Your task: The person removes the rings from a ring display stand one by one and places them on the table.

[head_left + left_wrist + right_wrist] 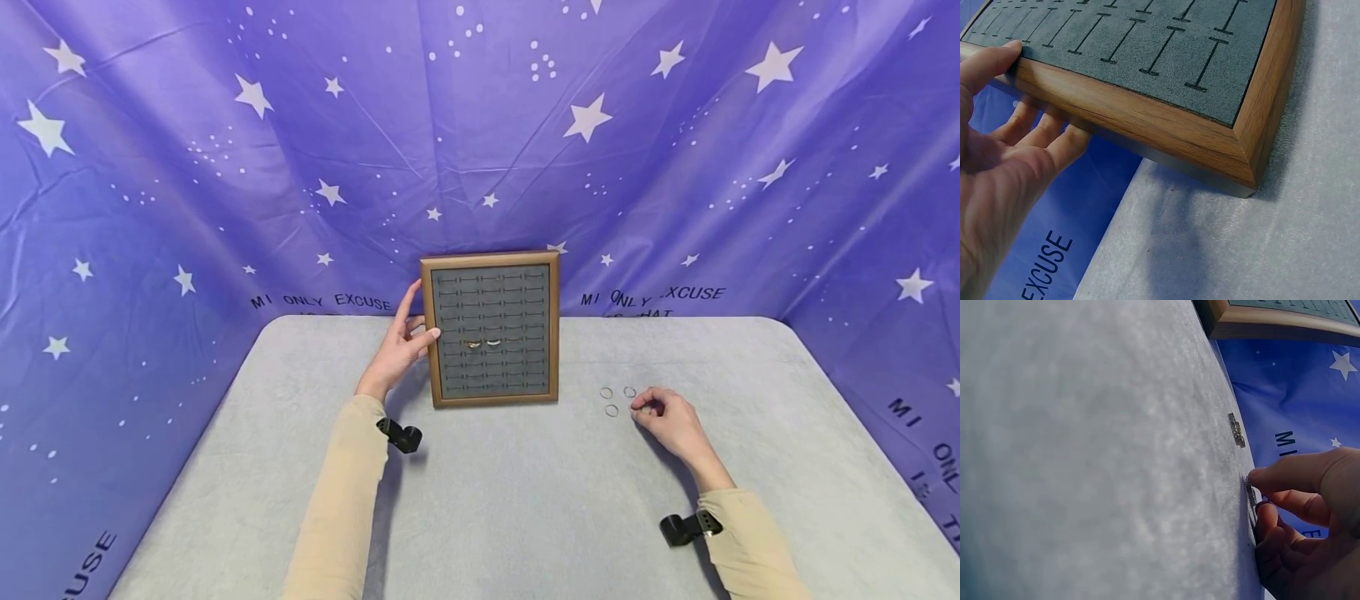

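Observation:
In the head view a wood-framed ring display board (495, 367) stands tilted back on the table, its dark grey pad cut with rows of slots. Two rings, a gold-toned one (474, 344) and a silvery one (492, 342), sit in one row. My left hand (397, 354) grips the board's left edge, thumb on the front of the frame (1129, 103) and fingers behind. At the right, my right hand (671, 423) pinches at a small ring on the tabletop, mostly hidden by the fingertips. Beside it lie three thin rings (606, 392).
The pale grey table (510, 500) meets a purple star-printed cloth (495, 125) at its back and sides. A black wrist camera (401, 435) is strapped on the left sleeve, another black camera (686, 528) on the right.

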Demonstrator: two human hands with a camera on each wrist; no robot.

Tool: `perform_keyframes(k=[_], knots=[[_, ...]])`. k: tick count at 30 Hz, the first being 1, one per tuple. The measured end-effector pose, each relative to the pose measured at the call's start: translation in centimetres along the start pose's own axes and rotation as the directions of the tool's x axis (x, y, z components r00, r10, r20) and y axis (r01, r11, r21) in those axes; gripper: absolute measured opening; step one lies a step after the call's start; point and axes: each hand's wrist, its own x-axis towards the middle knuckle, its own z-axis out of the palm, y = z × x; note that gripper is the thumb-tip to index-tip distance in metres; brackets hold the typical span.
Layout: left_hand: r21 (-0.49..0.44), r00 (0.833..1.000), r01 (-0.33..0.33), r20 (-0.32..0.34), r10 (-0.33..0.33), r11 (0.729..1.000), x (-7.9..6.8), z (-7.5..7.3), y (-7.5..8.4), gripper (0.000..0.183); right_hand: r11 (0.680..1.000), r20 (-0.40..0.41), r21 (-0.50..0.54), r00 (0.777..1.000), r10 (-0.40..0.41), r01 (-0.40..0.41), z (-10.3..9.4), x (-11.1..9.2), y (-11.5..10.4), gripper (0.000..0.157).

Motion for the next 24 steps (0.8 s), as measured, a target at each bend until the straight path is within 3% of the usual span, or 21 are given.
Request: perform_keyframes(k=[5, 15, 24], knots=[[0.011, 1.000, 0.005, -0.004, -0.005, 1.000, -0.1, 0.0, -0.1, 0.085, 0.999, -0.034, 0.029, 0.999, -0.013, 0.014, 0.2, -0.2, -0.7, 0.010], [0.020, 1.000, 0.008, -0.021, -0.008, 1.000, -0.3, -0.3, -0.1, 0.085, 0.976, 0.044, 0.217, 0.999, -0.003, -0.007, 1.2, 0.4, -3.9, 0.021], [-0.002, 1.000, -0.008, -0.001, 0.008, 1.000, 0.0, -0.1, -0.1, 0.086, 0.973, 0.072, 0.218, 0.992, -0.099, 0.081, 2.7, 1.3, -6.8, 0.032]])
